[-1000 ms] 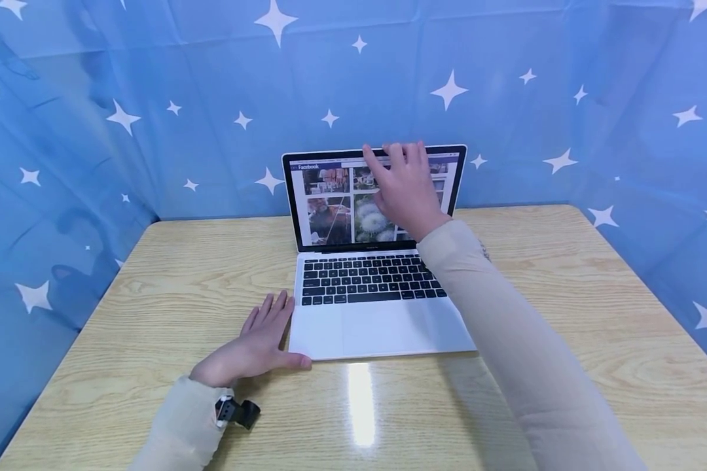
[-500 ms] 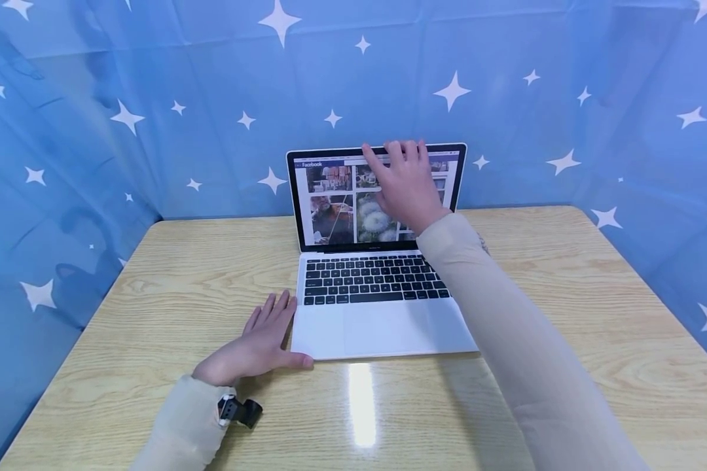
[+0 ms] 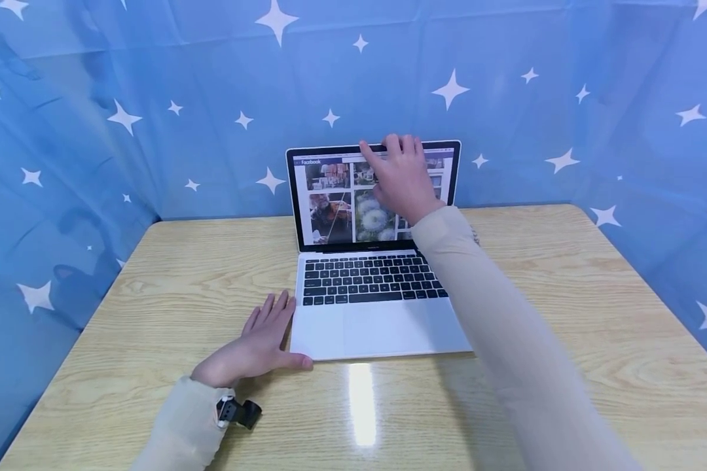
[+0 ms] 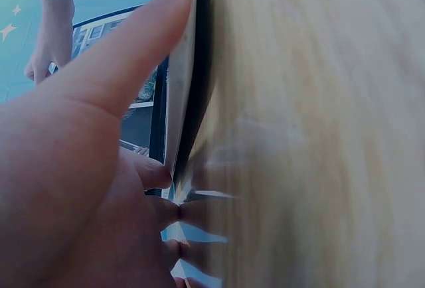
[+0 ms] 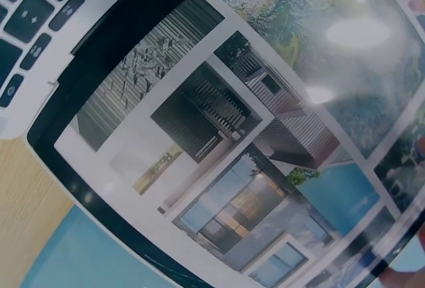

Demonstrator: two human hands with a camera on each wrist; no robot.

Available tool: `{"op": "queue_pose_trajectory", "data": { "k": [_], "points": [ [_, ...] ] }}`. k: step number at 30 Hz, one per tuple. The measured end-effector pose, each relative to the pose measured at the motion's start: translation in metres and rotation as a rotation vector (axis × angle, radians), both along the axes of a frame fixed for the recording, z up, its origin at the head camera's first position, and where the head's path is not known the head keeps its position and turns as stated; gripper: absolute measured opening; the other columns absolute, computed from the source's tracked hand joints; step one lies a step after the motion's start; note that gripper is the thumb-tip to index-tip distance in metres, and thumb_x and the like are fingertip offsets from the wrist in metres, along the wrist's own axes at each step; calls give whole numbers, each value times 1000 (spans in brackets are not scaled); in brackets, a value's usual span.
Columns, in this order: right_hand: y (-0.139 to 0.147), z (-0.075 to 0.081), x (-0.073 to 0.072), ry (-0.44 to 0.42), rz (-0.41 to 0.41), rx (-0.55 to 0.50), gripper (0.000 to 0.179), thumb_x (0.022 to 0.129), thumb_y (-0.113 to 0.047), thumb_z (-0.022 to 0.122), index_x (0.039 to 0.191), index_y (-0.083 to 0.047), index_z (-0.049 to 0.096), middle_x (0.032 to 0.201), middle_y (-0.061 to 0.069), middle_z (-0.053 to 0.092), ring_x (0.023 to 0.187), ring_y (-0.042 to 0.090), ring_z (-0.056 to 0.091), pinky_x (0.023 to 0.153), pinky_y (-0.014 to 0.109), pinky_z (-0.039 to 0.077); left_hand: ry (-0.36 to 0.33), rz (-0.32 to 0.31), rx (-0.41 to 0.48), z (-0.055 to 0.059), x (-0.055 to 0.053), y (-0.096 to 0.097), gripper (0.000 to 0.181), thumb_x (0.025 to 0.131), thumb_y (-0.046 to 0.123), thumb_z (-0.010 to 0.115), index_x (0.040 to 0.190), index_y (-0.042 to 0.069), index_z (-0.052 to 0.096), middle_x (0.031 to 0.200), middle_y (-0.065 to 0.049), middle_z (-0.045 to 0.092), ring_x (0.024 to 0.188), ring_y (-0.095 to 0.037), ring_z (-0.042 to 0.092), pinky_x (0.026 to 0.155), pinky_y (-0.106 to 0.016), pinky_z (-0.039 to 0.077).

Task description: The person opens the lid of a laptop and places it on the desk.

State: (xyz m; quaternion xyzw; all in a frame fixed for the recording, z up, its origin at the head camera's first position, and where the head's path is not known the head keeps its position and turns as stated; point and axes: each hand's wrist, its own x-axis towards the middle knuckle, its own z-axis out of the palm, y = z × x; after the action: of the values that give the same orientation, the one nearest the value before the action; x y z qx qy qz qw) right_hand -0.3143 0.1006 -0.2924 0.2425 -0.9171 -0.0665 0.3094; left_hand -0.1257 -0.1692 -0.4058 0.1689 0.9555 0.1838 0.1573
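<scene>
A silver laptop [image 3: 318, 330] stands unfolded on the table, its lit screen [image 3: 330, 219] showing a page of photos. My right hand [image 3: 403, 180] holds the screen's top edge, fingers bent over the rim, with the palm in front of the display. In the right wrist view the screen [image 5: 219, 135] fills most of the picture, with fingertips [image 5: 404, 278] at the lower right. My left hand [image 3: 253, 350] lies on the table by the laptop's left side. Its straight fingers touch the base, and the thumb [image 4: 149, 36] runs along the front edge.
The wood-grain table [image 3: 153, 314] extends to both sides of the laptop. Behind and beside it hangs a blue cloth [image 3: 212, 78] with white stars. A dark strap device [image 3: 238, 412] sits on the left wrist over a pale sleeve [image 3: 179, 425].
The screen has tilted slightly backward, its top edge rising a little in view. My right hand has shifted slightly up and left with it. The left hand stays in place.
</scene>
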Motion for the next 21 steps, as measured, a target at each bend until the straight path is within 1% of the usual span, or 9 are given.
{"op": "queue_pose_trajectory", "data": {
  "k": [5,8,10,16,18,21],
  "points": [
    [-2,1,-3,-38,-18,3,74,79,-27,57,143,-25,21,122,20,36,107,38,34,98,57,21,5,3,2,-2,1,-1,117,62,73,57,144,7,5,148,-13,-6,133,-32,-12,104,-51,-5],
    [-2,4,-3,-95,-32,1,76,78,-29,60,143,-25,20,124,20,35,110,37,32,99,56,20,10,3,1,-1,1,0,117,62,73,57,144,7,5,148,-13,-6,133,-32,-12,104,-51,-4],
    [-3,6,-2,-138,-45,7,77,78,-30,61,143,-25,21,125,20,34,110,37,32,99,54,22,5,4,4,-1,1,0,117,62,72,57,144,7,5,148,-13,-6,133,-31,-12,104,-51,-5],
    [-8,20,-1,-265,-91,66,76,81,-31,59,144,-23,17,126,20,32,110,37,31,96,50,25,-6,12,-1,-1,1,0,117,62,72,57,144,7,4,148,-12,-7,133,-31,-12,104,-50,-5],
    [-9,24,0,-294,-94,75,75,82,-30,58,144,-22,17,126,20,32,110,37,31,95,49,26,-2,13,-4,-2,0,0,118,61,73,57,144,7,4,148,-11,-7,133,-31,-12,104,-50,-5],
    [-9,26,2,-309,-87,80,74,83,-30,57,144,-22,17,127,20,31,109,36,31,94,48,27,8,12,-9,-3,0,0,118,61,73,57,144,7,4,148,-11,-7,133,-31,-13,104,-51,-5]
  ]
}}
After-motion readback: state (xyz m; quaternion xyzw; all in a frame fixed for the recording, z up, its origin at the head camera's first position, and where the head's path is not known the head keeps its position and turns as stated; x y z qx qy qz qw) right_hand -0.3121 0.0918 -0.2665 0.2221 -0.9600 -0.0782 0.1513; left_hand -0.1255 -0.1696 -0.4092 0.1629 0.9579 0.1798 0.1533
